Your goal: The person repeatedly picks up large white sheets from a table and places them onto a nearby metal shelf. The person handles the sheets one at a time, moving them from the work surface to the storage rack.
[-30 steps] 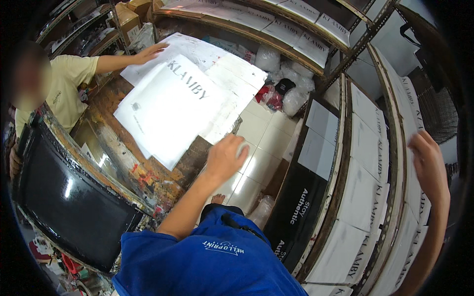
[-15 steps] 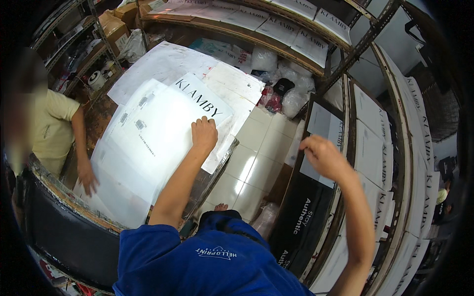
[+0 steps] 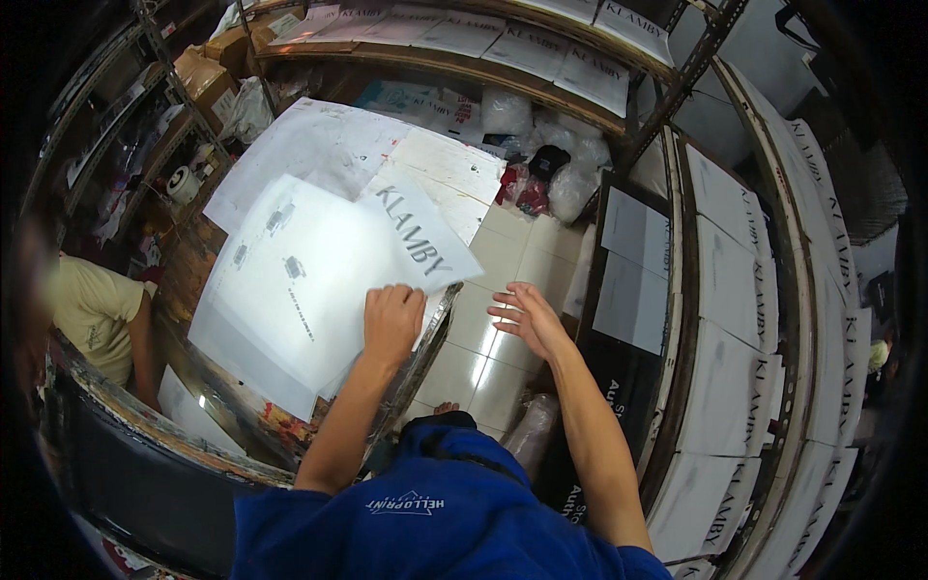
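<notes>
From up here I see the metal shelving [image 3: 773, 319] curving down the right side, stacked with flat white boxes [image 3: 725, 406]; more of the same racking runs along the top, with clear plastic bags [image 3: 541, 130] bunched under it on the pale tiled floor [image 3: 483, 338]; to the left stands a worktable [image 3: 193, 280] with a scuffed, paint-marked edge, and across it lie large white printed sheets [image 3: 290, 280], overlapping one another, the topmost bearing big grey lettering near its right corner; a co-worker in a yellow shirt [image 3: 92, 314] stands at the table's far left, one arm down beside it; I cannot make out that person's hand.

My own blue shirt [image 3: 435, 522] fills the bottom edge; the left hand [image 3: 391, 319] lies flat on the lower right edge of the top sheet, palm down, fingers together and slightly curled over the paper's border, pressing rather than pinching as far as I can tell; the right hand [image 3: 527, 314] hangs over the floor just beside the table's corner, fingers spread wide, holding nothing and touching nothing; it sits near the left hand but apart from it; a clear-wrapped roll [image 3: 532, 435] stands below the right forearm by the dark box [image 3: 599, 406].
</notes>
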Demonstrator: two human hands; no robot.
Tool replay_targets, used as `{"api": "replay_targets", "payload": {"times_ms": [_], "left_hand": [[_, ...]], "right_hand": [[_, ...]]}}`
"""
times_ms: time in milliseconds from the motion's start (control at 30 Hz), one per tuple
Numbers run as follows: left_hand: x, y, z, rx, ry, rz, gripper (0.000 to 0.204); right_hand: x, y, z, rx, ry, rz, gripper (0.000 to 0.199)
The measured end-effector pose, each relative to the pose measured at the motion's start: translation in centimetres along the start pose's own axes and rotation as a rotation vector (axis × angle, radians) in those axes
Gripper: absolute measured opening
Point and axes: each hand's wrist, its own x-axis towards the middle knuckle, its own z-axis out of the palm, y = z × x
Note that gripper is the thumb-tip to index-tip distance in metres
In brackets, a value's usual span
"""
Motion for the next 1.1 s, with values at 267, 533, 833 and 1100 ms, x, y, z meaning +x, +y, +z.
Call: {"api": "replay_targets", "payload": {"times_ms": [267,533,833,1100], "left_hand": [[-8.3,6.1,-5.0,-0.167,-0.09,0.156,0.014],[-13.7,13.6,-7.7,-0.369,-0.211,0.299,0.025],[-15.2,18.6,-5.6,-0.69,-0.01,0.266,0.009],[-17.0,19.9,5.6,-0.817,-0.379,0.154,0.021]], "right_hand": [[0.8,4.1,-0.4,-0.013,-0.042,-0.047,0.023],[-12.6,4.5,-3.8,-0.478,0.224,-0.388,0.011],[-40.4,1.7,-0.7,-0.995,0.828,-0.73,0.019],[-60.9,2.9,15.0,-1.588,1.321,-0.482,0.009]]}}
